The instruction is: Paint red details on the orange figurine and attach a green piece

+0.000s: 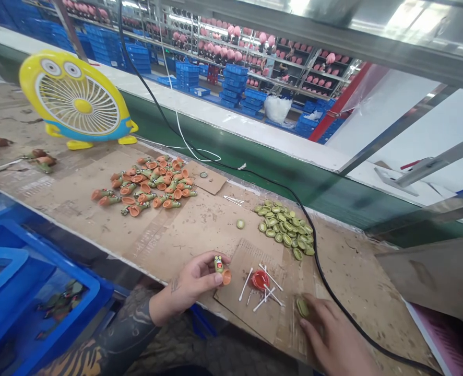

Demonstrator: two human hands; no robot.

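My left hand (192, 284) pinches a small green-and-orange moulded toy piece (221, 270) with a flared orange end. My right hand (331, 334) rests at the lower right, its fingers around a green oval disc (302, 307). Between my hands, on a cardboard sheet (247, 308), lie a red lid (260, 280) and several cotton swabs (268, 287). A heap of green discs (284, 228) sits above my right hand. Farther away lies a pile of orange-and-green toy pieces (145, 184).
A wide wooden workbench (200, 230) is covered with cardboard. A black cable (317, 261) runs across it. A yellow cartoon fan (76, 99) stands at the far left. A blue crate (39, 282) of toy parts sits below the bench edge. Shelves of pink items and blue crates stand beyond.
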